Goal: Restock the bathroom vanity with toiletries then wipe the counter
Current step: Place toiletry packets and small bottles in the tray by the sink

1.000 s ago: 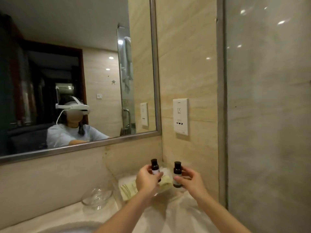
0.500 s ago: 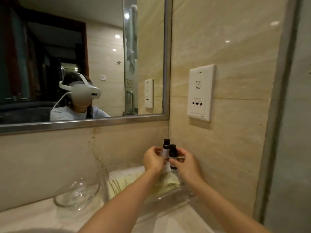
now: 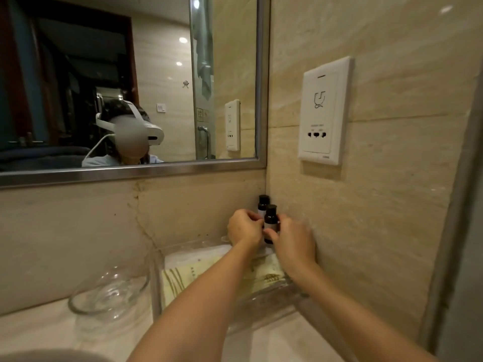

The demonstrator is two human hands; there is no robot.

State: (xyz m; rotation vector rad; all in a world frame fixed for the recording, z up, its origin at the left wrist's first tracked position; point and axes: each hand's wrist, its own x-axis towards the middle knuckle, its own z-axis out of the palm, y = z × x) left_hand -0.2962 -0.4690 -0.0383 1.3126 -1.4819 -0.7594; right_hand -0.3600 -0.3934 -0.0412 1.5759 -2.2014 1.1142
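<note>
Two small dark toiletry bottles with black caps stand close together in the back right corner of a clear tray (image 3: pixel 156 278). My left hand (image 3: pixel 244 227) grips the rear bottle (image 3: pixel 263 205) near the corner of the wall. The front bottle (image 3: pixel 270 223) is pinched by my right hand (image 3: pixel 294 241), thumb low on its body. Both hands are over the tray's far end, and the bottles' bases are hidden behind my fingers. Pale green and white packets (image 3: pixel 188 273) lie flat in the tray.
A clear glass bowl (image 3: pixel 109 291) sits left of the tray on the pale counter (image 3: pixel 39 333). The side wall with a white socket plate (image 3: pixel 324 111) is close on the right. A framed mirror (image 3: pixel 130 171) hangs above. The sink rim (image 3: pixel 39 355) shows at bottom left.
My hands brought the two bottles together and carried them back and down into the tray's corner. The view has moved closer to the wall.
</note>
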